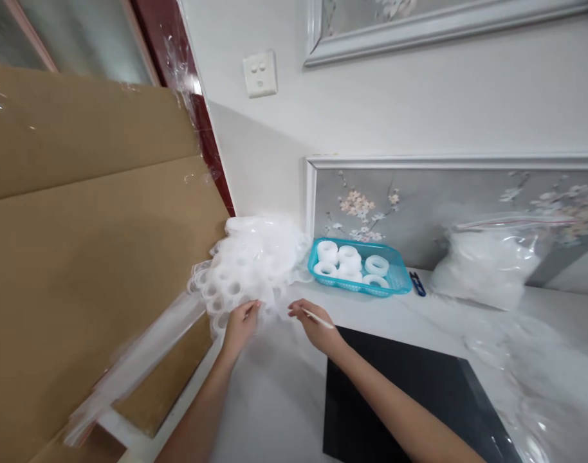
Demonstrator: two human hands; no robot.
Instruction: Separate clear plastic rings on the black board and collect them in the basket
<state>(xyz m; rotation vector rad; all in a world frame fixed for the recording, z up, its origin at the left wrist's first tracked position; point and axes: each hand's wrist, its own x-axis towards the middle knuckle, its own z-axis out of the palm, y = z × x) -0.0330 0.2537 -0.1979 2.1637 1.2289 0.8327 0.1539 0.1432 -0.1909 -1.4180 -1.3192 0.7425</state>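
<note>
In the head view, both bare forearms are extending from the lower edge over a white tabletop (pixel 269 405). The right hand (pixel 316 326) is gripping a slender white stick (pixel 318 317), its fingers closing around it; the stick is slanting across the hand, with one end showing near the knuckles. The left hand (pixel 240 325) is lying at the near edge of a heap of translucent white perforated sheeting (pixel 246 260); its thumb and index finger are standing close together, but whether they are pinching the sheeting cannot be told. The heap is occupying the table's far left corner, between a large cardboard panel (pixel 82 257) and a teal plastic basket (pixel 399 273). The basket is holding thick white rings (pixel 377 265), some of them stacking on others. Just right of the basket, a dark blue clip-like object (pixel 417 283) is lying beside a clear zip bag (pixel 489 267) with white contents. A black rectangular mat (pixel 410 386) is lying beneath the right forearm, and crumpled clear plastic (pixel 554 379) is spreading along the right side. Behind the basket, a framed blossom panel (pixel 361 206) is lining the wall; above, a white wall plate (pixel 260 74) is showing.
</note>
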